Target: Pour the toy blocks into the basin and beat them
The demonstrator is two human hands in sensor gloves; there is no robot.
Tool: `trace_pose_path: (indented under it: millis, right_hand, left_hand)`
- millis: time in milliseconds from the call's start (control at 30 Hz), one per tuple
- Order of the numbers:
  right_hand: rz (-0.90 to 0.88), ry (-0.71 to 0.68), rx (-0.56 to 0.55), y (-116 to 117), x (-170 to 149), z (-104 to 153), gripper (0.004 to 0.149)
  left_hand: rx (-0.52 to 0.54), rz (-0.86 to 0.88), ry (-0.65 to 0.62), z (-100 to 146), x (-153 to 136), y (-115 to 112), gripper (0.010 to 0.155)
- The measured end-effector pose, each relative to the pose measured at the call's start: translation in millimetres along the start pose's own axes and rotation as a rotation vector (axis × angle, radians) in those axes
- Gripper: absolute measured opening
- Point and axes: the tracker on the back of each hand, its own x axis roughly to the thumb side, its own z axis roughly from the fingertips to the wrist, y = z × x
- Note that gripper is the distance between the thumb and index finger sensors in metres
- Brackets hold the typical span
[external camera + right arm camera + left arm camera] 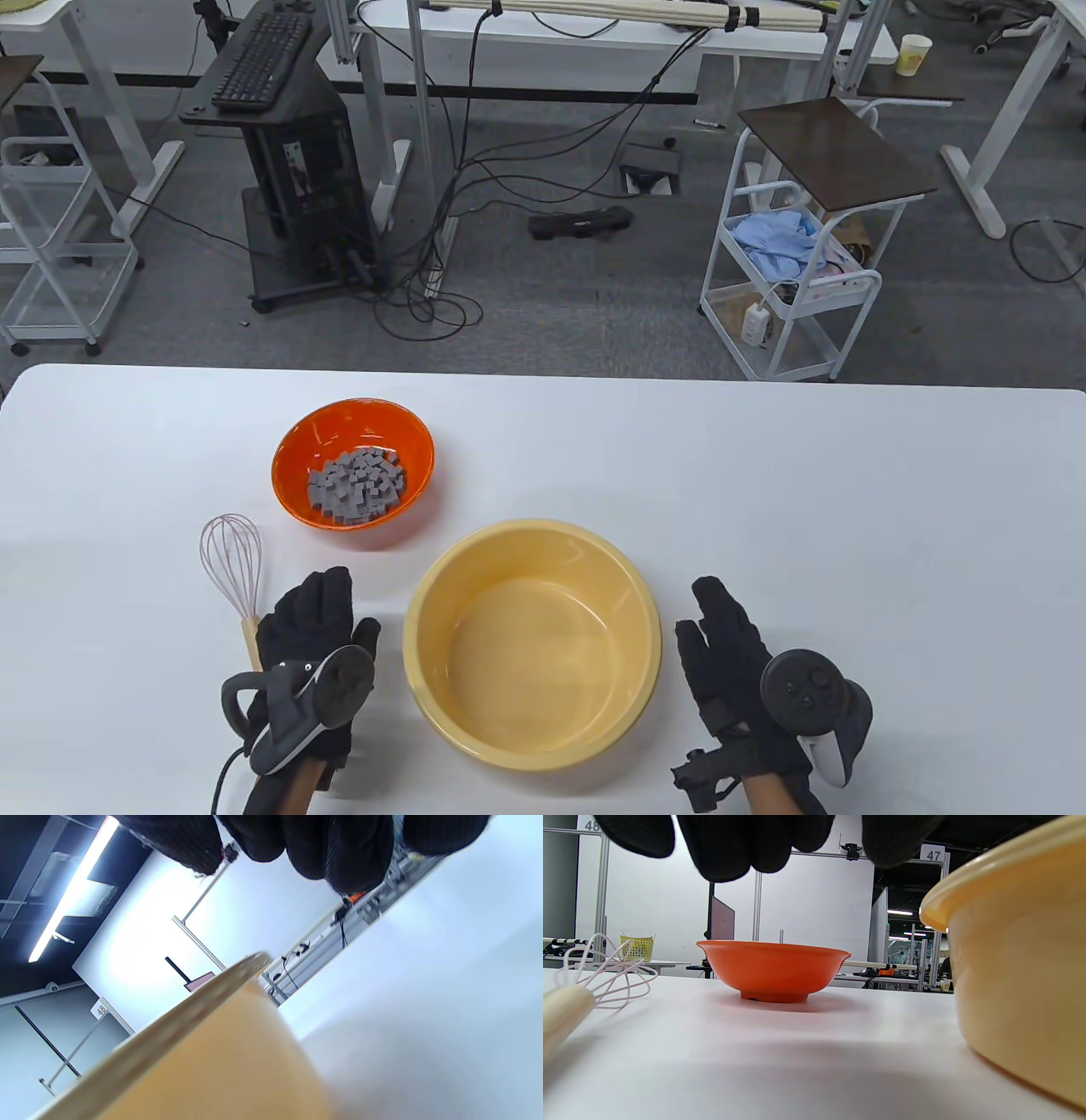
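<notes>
Toy blocks (356,486): small grey cubes, heaped in the orange bowl (293,450) on the far-left part of the white table (764,475). None are seen in the yellow basin (475,730), which stands nearer the table's front edge, between the two hands, and is seen bare inside. A whisk (233,560) lies left of the basin, wire head pointing away, wooden handle partly hidden under the left hand.

Left hand (310,632): rested low on the table just beside the basin, fingers extended and relaxed, nothing held. Right hand (730,645): on the other side of the basin, near its wall but not clearly touching, fingers straight and loosely together, nothing held.

Step judged: nothing begun; the pour is still to be made. The next move is judged to call for the orange bowl to be gripped at its rim, carried over the basin and tipped slowly so the light cubes are not scattered; the whisk is needed only afterwards.

View differences: only from the table view are the cubes and the basin's bare floor shown. From the left wrist view the bowl's outer wall and foot are seen side-on, its contents hidden. From the right wrist view, strongly tilted, only basin wall, fingertips (352,853) and tabletop are given.
</notes>
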Motion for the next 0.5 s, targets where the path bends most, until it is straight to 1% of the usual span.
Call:
trace_pose_path:
  millis: [100,200,233,267,300,333,400,467,500]
  right_hand:
    - [0.096,-0.035,-0.036,-5,0,0,0.059]
    - [0.145,-0.058,-0.057,-9,0,0,0.060]
    - [0.153,-0.062,-0.064,-10,-1,0,0.060]
    - [0.158,-0.067,-0.065,-11,-1,0,0.060]
    - [0.162,-0.074,-0.064,-11,0,0,0.060]
    - [0.167,-0.077,-0.062,-11,0,0,0.060]
    - [0.184,-0.084,-0.045,-9,0,0,0.061]
    - [0.201,-0.091,-0.046,-9,0,0,0.061]
    - [0.207,-0.095,-0.045,-8,1,0,0.061]
  left_hand:
    - [0.008,0.061,0.040,-3,-2,8,0.066]
    - [-0.013,0.205,0.125,-13,-9,14,0.066]
    - [-0.053,0.258,0.155,-19,-12,15,0.066]
    - [-0.107,0.306,0.171,-25,-14,15,0.067]
    - [-0.183,0.374,0.190,-34,-17,14,0.069]
    - [-0.227,0.422,0.204,-40,-19,13,0.070]
    - [-0.384,0.540,0.274,-57,-26,6,0.073]
    - [-0.463,0.611,0.340,-70,-30,-1,0.075]
    - [-0.478,0.618,0.370,-74,-32,-3,0.076]
